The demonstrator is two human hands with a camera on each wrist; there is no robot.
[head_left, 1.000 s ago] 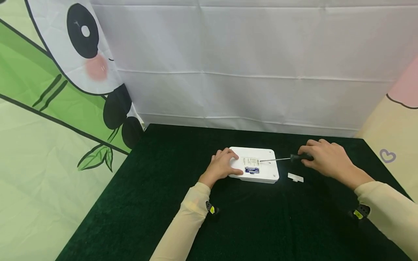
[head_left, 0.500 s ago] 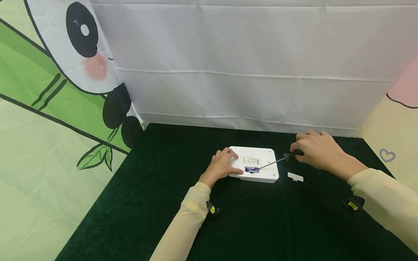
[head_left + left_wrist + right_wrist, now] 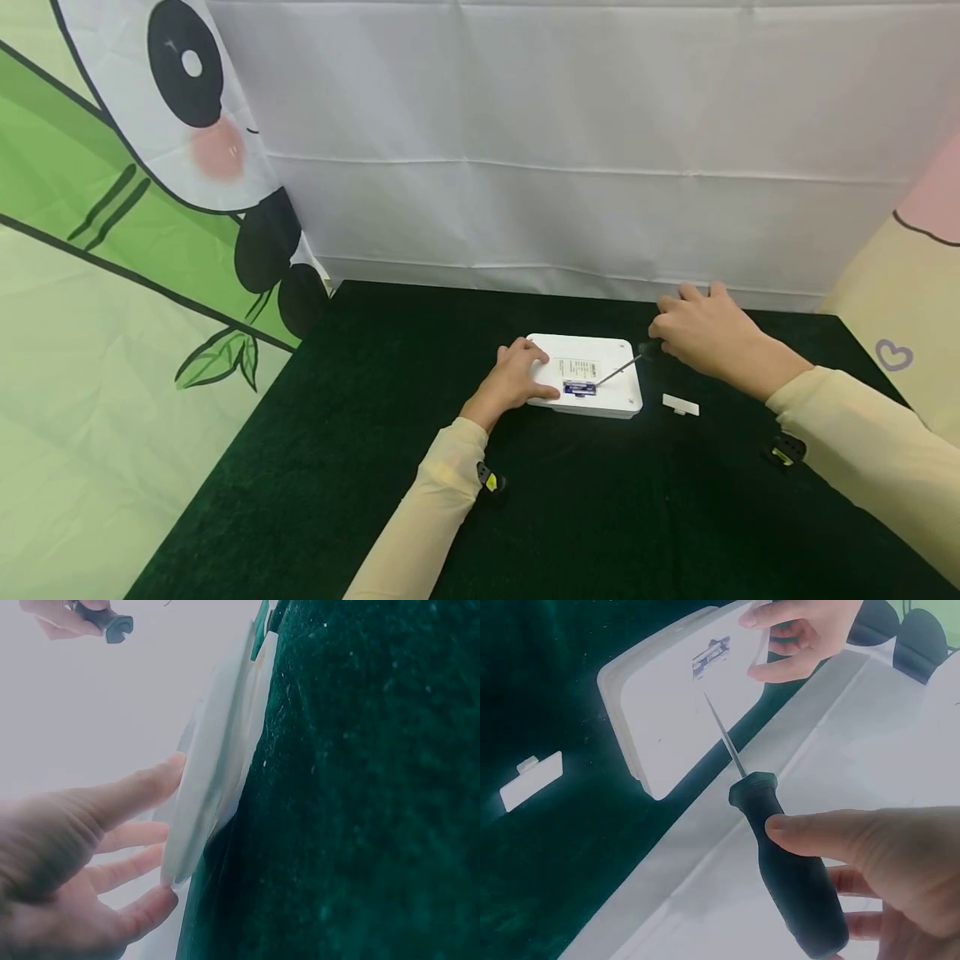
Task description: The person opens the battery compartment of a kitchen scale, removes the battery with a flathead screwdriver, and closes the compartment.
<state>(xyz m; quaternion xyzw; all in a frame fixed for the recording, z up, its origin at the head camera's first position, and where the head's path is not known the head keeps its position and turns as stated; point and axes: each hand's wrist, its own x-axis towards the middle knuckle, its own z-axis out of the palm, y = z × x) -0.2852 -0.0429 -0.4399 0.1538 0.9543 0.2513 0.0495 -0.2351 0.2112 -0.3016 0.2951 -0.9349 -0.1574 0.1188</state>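
A white rectangular device (image 3: 611, 367) lies on the dark green cloth, its label and an uncovered battery slot facing up. Blue batteries (image 3: 580, 388) sit in that slot. My left hand (image 3: 512, 379) grips the device's left end, thumb and fingers spread around it; the left wrist view shows the fingertips on the device's edge (image 3: 206, 772). My right hand (image 3: 708, 337) holds a screwdriver, whose black handle (image 3: 791, 877) is pinched by thumb and fingers. The screwdriver's thin shaft (image 3: 621, 369) slants down to the right end of the batteries; whether the tip touches them is unclear.
A small white cover (image 3: 681, 405) with a tab lies on the green cloth (image 3: 570, 508), right of the device. Behind the table hangs a white curtain (image 3: 525, 133), with a printed cartoon sheet (image 3: 97, 350) at the left.
My right hand has moved left and farther back, and the screwdriver stands more steeply. Its tip has gone from the label area to the batteries' right end. My left hand stays on the device.
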